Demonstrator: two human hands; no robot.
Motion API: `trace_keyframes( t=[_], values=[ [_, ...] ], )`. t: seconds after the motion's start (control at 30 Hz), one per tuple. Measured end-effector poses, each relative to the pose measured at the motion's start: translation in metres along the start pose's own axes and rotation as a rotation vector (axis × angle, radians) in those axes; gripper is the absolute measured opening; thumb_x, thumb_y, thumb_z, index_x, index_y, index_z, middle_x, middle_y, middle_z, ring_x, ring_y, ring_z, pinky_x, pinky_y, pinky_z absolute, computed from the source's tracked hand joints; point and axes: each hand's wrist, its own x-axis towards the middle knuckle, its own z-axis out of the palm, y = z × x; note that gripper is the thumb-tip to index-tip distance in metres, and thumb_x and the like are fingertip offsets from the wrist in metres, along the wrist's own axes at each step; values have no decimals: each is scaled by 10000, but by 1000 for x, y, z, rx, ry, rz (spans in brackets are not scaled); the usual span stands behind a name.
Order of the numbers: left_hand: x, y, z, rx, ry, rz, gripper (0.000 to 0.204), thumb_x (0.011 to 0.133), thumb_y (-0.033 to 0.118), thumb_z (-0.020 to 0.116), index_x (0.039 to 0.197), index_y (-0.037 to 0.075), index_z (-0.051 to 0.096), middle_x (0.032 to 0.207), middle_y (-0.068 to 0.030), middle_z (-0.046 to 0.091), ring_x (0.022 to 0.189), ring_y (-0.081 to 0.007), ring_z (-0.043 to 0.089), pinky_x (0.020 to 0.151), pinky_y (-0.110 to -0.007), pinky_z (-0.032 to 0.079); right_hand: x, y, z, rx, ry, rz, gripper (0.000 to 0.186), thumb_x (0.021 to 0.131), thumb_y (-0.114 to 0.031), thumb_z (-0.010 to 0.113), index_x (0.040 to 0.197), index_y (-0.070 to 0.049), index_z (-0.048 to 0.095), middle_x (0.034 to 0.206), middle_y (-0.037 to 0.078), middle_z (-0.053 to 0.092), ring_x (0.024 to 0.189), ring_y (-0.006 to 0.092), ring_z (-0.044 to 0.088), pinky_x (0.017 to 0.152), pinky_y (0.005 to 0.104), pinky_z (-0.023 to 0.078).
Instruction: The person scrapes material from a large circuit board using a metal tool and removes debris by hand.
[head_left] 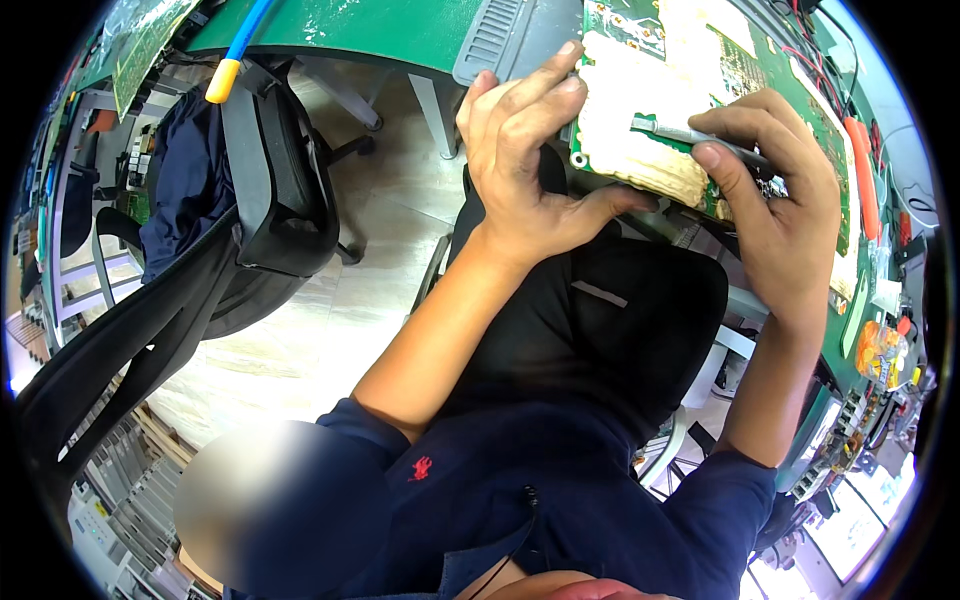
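Observation:
A green circuit board point(760, 80) lies at the upper right, much of its face covered by a thick, cream-coloured coating point(625, 90). My left hand point(525, 150) braces the board's near left corner. Its fingertips rest along the left edge, and the thumb reaches beneath the front edge. Pinched between thumb and fingers of my right hand point(785, 190) is a slim silver craft knife point(680, 130). Its flat, narrow tip points left and meets the coating near a small bare green patch. My palm hides the rear end of the knife.
The board lies on a green worktable point(350, 25) beside a grey ribbed case point(490, 45). A blue-and-yellow handle point(225, 80) juts over the table's edge. A black office chair point(275, 190) with dark cloth stands left. Cables and an orange-handled tool point(860, 175) lie right.

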Motion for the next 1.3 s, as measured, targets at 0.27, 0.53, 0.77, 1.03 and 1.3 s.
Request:
trace_keyframes(
  t=[0.27,0.53,0.77,1.03,1.3],
  values=[
    [2,3,-1,-24,-15,-20,950,633,535,918,1334,94,451,1325,-166,626,1305,-285,575,1173,-445,190,0,-1,7,-26,79,-46,85,847,-17,718,923,18,705,864,95,639,797,207,643,736,287,494],
    [2,1,9,-49,134,2,868,622,620,854,1242,90,558,1292,-157,672,1101,-249,634,1077,-488,297,3,-5,9,-23,84,-60,76,842,-17,726,910,11,708,855,90,645,785,211,644,723,291,493],
    [2,3,2,-46,34,-28,916,615,558,904,1290,96,491,1303,-152,645,1228,-278,603,1141,-467,232,7,-13,-1,-68,-12,-49,101,859,12,702,941,65,675,911,107,636,851,188,620,778,280,480],
    [3,-2,7,-38,101,11,885,583,605,880,1232,96,559,1291,-147,677,1060,-238,649,1079,-466,301,13,-16,-10,-112,-65,-87,93,852,15,696,928,60,670,864,106,614,797,195,619,726,274,478],
    [1,-5,5,-24,75,17,885,597,616,879,1246,112,552,1312,-155,668,1075,-227,641,1096,-447,281,23,-29,-14,-135,-95,-93,106,827,20,705,908,54,645,827,102,579,713,200,587,671,288,467]
  ],
)
